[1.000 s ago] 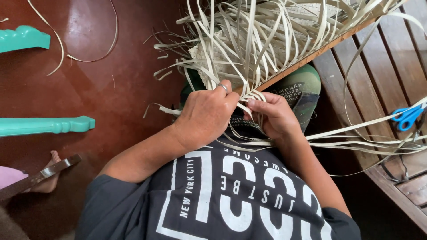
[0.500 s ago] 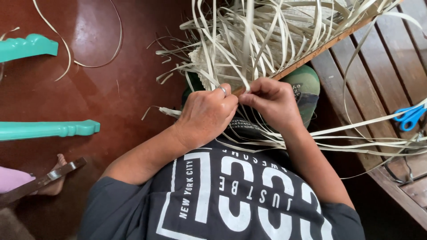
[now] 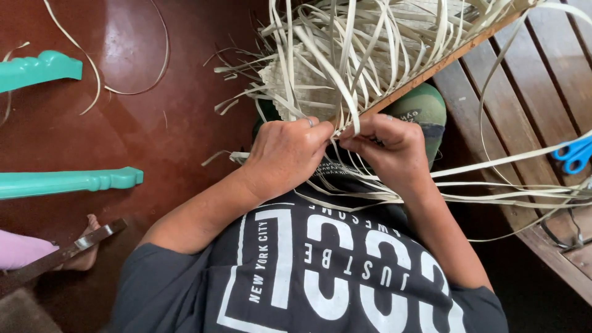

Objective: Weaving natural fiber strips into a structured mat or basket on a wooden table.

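A: What does the head view show at the centre?

B: Two bare hands meeting at the near edge of a partly woven mat [image 3: 308,80] of pale leaf strips, which rests on the person's lap against a wooden board edge [image 3: 431,68]. The left hand [image 3: 287,154], a ring on one finger, is curled with its fingers pressed together over a bundle of loose strips [image 3: 345,55]. The right hand [image 3: 388,145] pinches a single strip between thumb and fingertips, just beside the left knuckles.

A: Which step is in hand?

B: Judged from the grips, it is the interlacing of one free strip at the mat's working edge: the left hand holds the neighbours down while the right guides the strip across.

A: What does the next move call for?

B: Probably drawing the pinched strip snug and flat, keeping it parallel with those already laid, while the left hand keeps tension so the weave does not loosen. A twisted or slack strip would leave a gap.

A: And around the work?

B: Long strips [image 3: 512,185] trail to the right over a slatted wooden bench [image 3: 542,92], where blue-handled scissors [image 3: 573,154] lie. To the left, on the dark red floor [image 3: 135,123], lie stray strips and two turquoise furniture legs [image 3: 68,182].
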